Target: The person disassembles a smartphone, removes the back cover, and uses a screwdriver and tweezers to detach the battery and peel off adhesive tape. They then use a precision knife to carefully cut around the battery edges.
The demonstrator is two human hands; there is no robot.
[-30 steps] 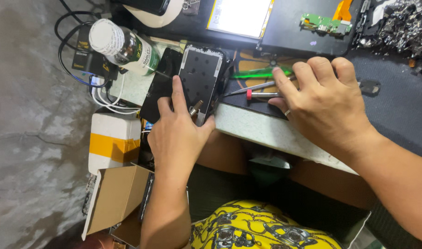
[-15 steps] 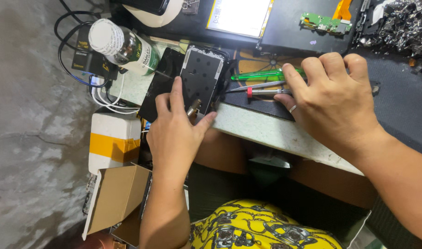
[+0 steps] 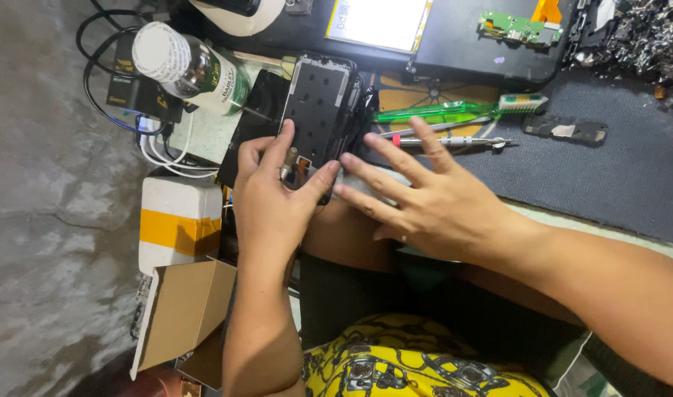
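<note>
The left hand point(image 3: 274, 202) grips the lower end of the opened phone point(image 3: 318, 121), thumb and fingers closed around its edges. The phone lies at 12 o'clock from that hand, on the table edge. The right hand point(image 3: 432, 206) is spread flat, fingers extended, holding nothing; its fingertips lie near the phone's right side. A screwdriver point(image 3: 450, 140) and green toothbrush point(image 3: 454, 110) lie at 12 o'clock from it.

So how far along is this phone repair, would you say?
Done: the phone is opened, its bare frame facing up, and a green circuit board lies apart on the black tray. In hand: the left hand grips the phone's lower end; the right hand hovers open beside it. Left: the board is not refitted, and screwdrivers lie unused.
</note>
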